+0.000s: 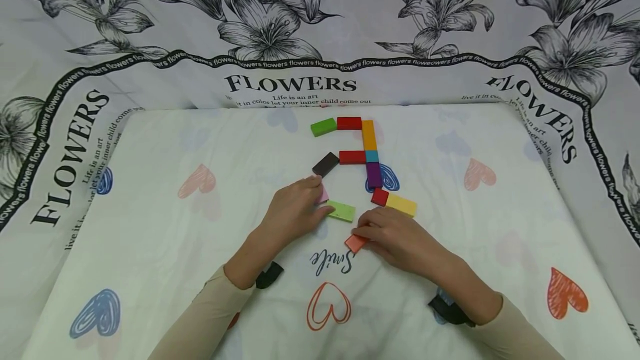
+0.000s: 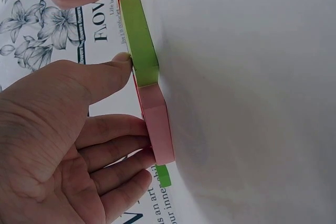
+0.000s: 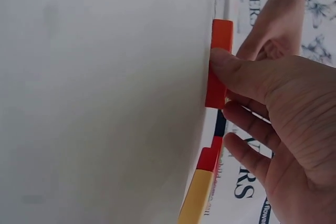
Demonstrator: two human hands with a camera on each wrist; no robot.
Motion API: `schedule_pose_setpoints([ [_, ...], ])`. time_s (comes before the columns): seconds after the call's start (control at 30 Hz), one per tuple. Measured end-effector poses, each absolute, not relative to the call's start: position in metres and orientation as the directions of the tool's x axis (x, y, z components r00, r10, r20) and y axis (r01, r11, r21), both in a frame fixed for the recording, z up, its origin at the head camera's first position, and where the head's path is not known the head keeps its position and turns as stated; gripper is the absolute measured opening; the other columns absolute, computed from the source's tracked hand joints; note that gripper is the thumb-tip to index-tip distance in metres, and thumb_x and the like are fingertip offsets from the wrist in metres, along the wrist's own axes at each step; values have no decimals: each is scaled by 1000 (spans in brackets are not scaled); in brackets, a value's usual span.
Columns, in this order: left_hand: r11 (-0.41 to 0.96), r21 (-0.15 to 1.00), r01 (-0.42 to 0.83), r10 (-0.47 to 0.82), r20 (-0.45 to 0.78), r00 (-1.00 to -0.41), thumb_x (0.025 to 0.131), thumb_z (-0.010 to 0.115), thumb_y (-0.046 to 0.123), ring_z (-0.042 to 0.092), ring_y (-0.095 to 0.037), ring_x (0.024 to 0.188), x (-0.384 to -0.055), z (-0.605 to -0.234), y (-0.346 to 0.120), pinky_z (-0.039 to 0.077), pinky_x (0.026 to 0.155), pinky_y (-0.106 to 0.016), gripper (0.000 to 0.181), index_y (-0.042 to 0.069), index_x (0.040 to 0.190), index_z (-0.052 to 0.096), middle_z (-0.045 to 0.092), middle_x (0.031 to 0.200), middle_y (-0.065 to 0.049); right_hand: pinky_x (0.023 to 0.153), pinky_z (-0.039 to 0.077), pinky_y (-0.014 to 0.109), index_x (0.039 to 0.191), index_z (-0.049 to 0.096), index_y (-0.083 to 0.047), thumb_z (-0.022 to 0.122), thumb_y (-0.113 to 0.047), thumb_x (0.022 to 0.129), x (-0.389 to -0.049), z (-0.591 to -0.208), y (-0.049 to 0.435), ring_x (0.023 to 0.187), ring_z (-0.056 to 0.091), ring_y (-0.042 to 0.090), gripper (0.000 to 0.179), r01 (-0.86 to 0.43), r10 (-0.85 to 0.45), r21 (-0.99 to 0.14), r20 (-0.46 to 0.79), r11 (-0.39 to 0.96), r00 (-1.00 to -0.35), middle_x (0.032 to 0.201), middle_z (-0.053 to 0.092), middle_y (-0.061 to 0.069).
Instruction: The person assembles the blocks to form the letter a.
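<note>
My left hand (image 1: 295,207) is at the lower left of a line of coloured blocks. Its thumb touches the light green block (image 2: 139,40), and its nearly straight fingertips touch the pink block (image 2: 157,124), which the hand partly covers in the head view. My right hand (image 1: 400,238) pinches an orange block (image 3: 220,66) between thumb and fingers, just below and right of the light green block. Up and to the right of that hand, a yellow block (image 1: 401,205) meets a small red block (image 1: 380,197). A black block (image 1: 326,164) lies just beyond the left fingertips.
Farther up the line are a purple block (image 1: 373,175), a small teal block (image 1: 372,156), a long orange-yellow block (image 1: 369,135), two red blocks and a green block (image 1: 324,127). They lie on a white cloth (image 1: 425,271) printed with hearts and lettering.
</note>
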State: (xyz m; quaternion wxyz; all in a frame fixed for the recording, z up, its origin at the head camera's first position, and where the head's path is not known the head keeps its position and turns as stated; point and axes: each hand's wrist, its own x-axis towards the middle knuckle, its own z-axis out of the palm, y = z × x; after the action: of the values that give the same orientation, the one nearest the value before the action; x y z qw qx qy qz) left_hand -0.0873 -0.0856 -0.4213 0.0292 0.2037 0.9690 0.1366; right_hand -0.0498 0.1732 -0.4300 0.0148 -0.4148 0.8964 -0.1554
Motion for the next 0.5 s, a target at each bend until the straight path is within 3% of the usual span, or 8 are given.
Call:
schedule_pose_setpoints([
  [0.2, 877, 285, 388, 401, 14, -916, 94, 81, 40, 65, -27, 137, -87, -423, -87, 57, 111, -42, 32, 9, 102, 76, 69, 145, -10, 99, 61, 37, 119, 79, -17, 88, -20, 88, -54, -426, 176, 111, 69, 18, 32, -733, -735, -267, 114, 625, -668, 116, 75, -1],
  [0.5, 878, 286, 383, 399, 4, -917, 94, 81, 40, 65, -28, 138, -87, -422, -86, 56, 111, -42, 32, 9, 103, 77, 69, 146, -9, 101, 61, 40, 118, 79, -17, 89, -17, 85, -67, -419, 182, 112, 70, 20, 34, -734, -729, -239, 126, 636, -673, 116, 75, 1],
])
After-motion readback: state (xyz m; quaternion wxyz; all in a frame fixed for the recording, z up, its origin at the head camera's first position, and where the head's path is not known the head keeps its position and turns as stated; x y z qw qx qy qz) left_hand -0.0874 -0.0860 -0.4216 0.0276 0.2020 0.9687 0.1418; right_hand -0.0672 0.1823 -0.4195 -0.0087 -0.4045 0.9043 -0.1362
